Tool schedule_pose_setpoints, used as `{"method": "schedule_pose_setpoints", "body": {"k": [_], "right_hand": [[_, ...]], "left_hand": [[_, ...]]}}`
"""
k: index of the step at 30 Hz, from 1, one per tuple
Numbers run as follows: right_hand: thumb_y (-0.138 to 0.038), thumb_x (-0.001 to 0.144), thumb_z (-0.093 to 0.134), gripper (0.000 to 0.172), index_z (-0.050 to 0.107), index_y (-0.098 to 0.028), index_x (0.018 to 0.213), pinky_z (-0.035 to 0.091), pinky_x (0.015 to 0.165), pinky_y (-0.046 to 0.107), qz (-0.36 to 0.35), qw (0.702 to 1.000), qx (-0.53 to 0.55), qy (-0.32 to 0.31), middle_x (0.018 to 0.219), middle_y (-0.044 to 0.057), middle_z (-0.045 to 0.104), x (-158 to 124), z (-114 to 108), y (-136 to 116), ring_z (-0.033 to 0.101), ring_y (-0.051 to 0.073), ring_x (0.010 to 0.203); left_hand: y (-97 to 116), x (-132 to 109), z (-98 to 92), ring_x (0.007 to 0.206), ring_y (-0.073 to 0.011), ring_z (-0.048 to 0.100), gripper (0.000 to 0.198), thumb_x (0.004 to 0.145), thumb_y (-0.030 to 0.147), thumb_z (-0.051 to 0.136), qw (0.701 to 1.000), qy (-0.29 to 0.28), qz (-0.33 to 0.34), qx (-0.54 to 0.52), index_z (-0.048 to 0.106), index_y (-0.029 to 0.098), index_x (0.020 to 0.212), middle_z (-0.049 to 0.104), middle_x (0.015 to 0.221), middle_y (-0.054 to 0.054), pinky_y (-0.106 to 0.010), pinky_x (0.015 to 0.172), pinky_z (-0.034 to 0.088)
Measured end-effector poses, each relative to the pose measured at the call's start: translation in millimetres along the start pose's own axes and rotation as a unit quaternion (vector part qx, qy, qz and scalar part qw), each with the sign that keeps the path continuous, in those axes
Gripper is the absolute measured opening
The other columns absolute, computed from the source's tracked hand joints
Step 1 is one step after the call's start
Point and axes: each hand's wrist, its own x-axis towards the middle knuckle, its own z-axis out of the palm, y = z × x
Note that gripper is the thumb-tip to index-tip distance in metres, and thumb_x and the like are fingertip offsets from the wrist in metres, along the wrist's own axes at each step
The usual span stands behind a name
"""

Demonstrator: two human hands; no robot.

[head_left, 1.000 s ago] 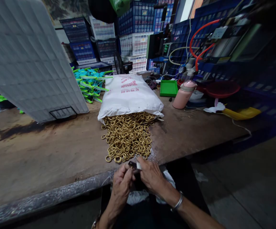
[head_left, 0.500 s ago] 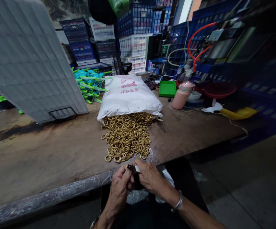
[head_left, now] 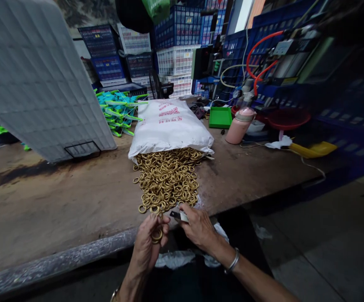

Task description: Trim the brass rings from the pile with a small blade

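Note:
My left hand (head_left: 145,239) is closed on a gold ring (head_left: 157,241), just off the table's front edge. Another ring may be between its fingertips, but I cannot tell. To its right, my right hand (head_left: 200,228) grips a small tool with a flat black end and a whitish body (head_left: 183,216); the black end points left, and the fingers hide part of it. Beyond both hands lies a heap of gold rings (head_left: 169,180), spilling from the mouth of a white printed sack (head_left: 175,126).
A tall white ribbed panel (head_left: 46,84) stands at the left of the wooden table (head_left: 74,201). Behind the sack are turquoise and lime-green pieces (head_left: 119,109). On the right stand a green tray (head_left: 220,117), a pink bottle (head_left: 240,127) and a yellow scoop (head_left: 314,149). Stacked crates (head_left: 178,61) fill the back.
My hands have moved apart. The left hand has shifted left and turned, showing the gold ring; the right hand keeps the tool, whose black end is now clear of the left fingers.

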Motion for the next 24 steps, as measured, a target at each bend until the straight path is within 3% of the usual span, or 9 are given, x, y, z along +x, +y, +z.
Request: {"method": "schedule_pose_setpoints", "body": {"k": [5, 10, 14, 20, 24], "right_hand": [[-0.014, 0.075, 0.045, 0.02, 0.05, -0.019, 0.093, 0.032, 0.062, 0.022, 0.017, 1.0, -0.012, 0.017, 0.08, 0.003, 0.063, 6.9, 2.4, 2.4, 0.058, 0.016, 0.072], [-0.02, 0.078, 0.043, 0.017, 0.052, -0.02, 0.093, 0.034, 0.059, 0.022, 0.089, 0.993, -0.017, 0.076, 0.074, 0.003, 0.062, 17.8, -3.2, 32.8, 0.058, 0.016, 0.068], [-0.022, 0.08, 0.041, 0.014, 0.053, -0.019, 0.085, 0.033, 0.056, 0.022, 0.102, 0.991, -0.017, 0.089, 0.069, 0.002, 0.061, 15.1, -5.3, 48.8, 0.056, 0.015, 0.061], [-0.015, 0.076, 0.043, 0.013, 0.053, -0.02, 0.084, 0.033, 0.059, 0.021, 0.055, 0.996, -0.018, 0.062, 0.072, 0.001, 0.061, 7.3, 1.1, 37.0, 0.056, 0.015, 0.067], [-0.011, 0.073, 0.044, 0.02, 0.055, -0.02, 0.087, 0.033, 0.063, 0.021, 0.03, 0.999, -0.022, 0.036, 0.079, 0.001, 0.063, 7.7, 3.2, 24.1, 0.057, 0.014, 0.073]], "left_hand": [[11.2, -1.0, 3.6, 0.05, -0.0087, 0.051, 0.023, 0.062, 0.032, 0.069, 0.999, 0.034, 0.015, -0.022, 0.056, 0.015, 0.072, 0.063, 0.066, -0.002, -0.017, 0.042, 0.035], [14.9, 1.6, 3.2, 0.052, -0.0093, 0.052, 0.024, 0.062, 0.029, 0.069, 0.999, 0.038, 0.02, -0.031, 0.055, 0.016, 0.077, 0.065, 0.068, -0.002, -0.017, 0.043, 0.036], [12.6, 5.7, 0.6, 0.054, -0.0108, 0.054, 0.026, 0.064, 0.027, 0.068, 0.999, 0.031, 0.011, -0.039, 0.053, 0.017, 0.083, 0.065, 0.07, -0.003, -0.017, 0.043, 0.036], [9.5, 8.7, -2.9, 0.056, -0.0106, 0.054, 0.029, 0.066, 0.023, 0.065, 0.999, -0.004, -0.014, -0.05, 0.055, 0.017, 0.093, 0.062, 0.071, -0.003, -0.017, 0.044, 0.037], [7.5, 6.9, -6.0, 0.058, -0.0101, 0.053, 0.024, 0.067, 0.024, 0.064, 0.998, -0.021, -0.017, -0.058, 0.059, 0.015, 0.088, 0.059, 0.073, -0.003, -0.017, 0.044, 0.036]]}}
